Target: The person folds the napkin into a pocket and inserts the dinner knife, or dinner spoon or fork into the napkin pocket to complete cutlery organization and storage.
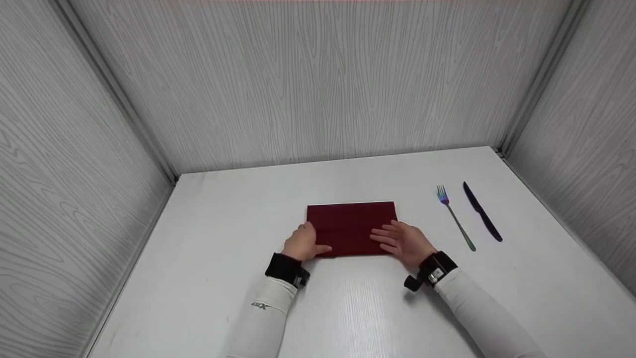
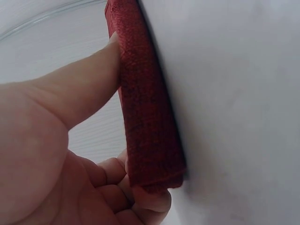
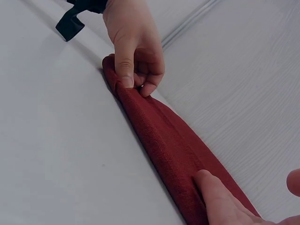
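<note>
A dark red cloth (image 1: 351, 221) lies folded into a flat rectangle on the white table. At its left end my left hand (image 1: 300, 242) grips the near corner, the thumb along the near edge. The left wrist view shows the thick folded edge of the cloth (image 2: 145, 103) between that thumb and the curled fingers. Over the right end reaches my right hand (image 1: 408, 243), its fingers extended and spread. In the right wrist view one fingertip of the right hand (image 3: 225, 204) touches the cloth (image 3: 164, 140).
To the right of the cloth lie a rainbow-tinted fork (image 1: 455, 219) and a dark knife (image 1: 482, 211), side by side and slanted. Grey wood-grain panels (image 1: 318, 84) stand along the back and both sides of the table (image 1: 238, 209).
</note>
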The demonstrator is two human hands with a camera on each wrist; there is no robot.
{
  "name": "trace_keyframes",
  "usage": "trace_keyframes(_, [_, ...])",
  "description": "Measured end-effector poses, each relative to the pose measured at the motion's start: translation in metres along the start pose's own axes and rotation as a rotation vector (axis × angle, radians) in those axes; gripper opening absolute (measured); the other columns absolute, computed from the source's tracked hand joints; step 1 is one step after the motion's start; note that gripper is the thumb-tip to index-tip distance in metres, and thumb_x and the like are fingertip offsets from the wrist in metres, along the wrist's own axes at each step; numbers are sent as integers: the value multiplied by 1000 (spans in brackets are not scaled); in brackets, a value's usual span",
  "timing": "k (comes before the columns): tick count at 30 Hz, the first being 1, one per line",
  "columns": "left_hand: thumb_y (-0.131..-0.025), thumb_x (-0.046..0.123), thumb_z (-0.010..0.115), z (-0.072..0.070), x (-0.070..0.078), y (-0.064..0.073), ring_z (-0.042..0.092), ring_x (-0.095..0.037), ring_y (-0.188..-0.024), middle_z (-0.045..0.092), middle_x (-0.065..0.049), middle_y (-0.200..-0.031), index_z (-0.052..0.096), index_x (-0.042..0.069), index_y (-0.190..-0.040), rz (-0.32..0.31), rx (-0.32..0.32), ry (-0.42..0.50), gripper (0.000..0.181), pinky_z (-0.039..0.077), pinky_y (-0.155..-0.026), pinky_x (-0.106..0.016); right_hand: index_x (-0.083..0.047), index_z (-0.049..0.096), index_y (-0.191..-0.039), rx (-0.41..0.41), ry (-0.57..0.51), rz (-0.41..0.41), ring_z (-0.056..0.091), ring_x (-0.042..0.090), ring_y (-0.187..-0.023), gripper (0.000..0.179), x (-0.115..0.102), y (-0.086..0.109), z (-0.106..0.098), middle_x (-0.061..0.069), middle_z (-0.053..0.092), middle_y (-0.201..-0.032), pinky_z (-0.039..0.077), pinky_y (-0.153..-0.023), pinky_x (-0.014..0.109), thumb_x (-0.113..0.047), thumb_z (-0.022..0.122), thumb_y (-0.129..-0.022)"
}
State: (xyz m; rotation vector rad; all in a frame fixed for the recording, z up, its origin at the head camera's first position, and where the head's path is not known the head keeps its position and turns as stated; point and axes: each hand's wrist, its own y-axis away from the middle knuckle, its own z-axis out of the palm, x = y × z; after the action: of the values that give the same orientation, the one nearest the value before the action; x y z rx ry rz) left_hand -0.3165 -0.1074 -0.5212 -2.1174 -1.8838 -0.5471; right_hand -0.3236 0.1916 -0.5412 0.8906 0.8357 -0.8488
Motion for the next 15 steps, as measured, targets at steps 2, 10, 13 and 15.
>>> trace_keyframes(2, [-89,40,86,0,0,0,66,-43,-116,63,-30,-125,52,-14,-132,-1,-2,-5,77,59,-93,-54,6,10,-165,4,-2,2,55,26,-144,65,0,0,1,25,36,-167,53,-104,24,-33,29,-117])
trace_keyframes(10, [-89,39,86,1,1,0,65,-43,-116,62,-31,-126,52,-14,-132,-5,-1,-4,77,58,-93,-54,7,12,-164,55,92,6,65,24,-131,65,-14,-7,10,28,38,-164,53,-98,23,-26,38,-115])
trace_keyframes(13, [-89,40,86,2,1,-1,65,-43,-116,62,-30,-126,52,-13,-132,-9,-2,-7,77,58,-94,-54,8,28,-159,128,278,-69,71,16,-111,58,-27,-16,10,27,53,-152,54,-89,23,-21,45,-112])
trace_keyframes(15, [-89,40,86,1,2,0,65,-43,-116,62,-30,-125,52,-13,-131,-9,-5,-10,76,58,-94,-54,8,44,-151,202,465,-140,71,17,-106,50,-37,-25,9,25,61,-141,54,-85,24,-19,52,-110])
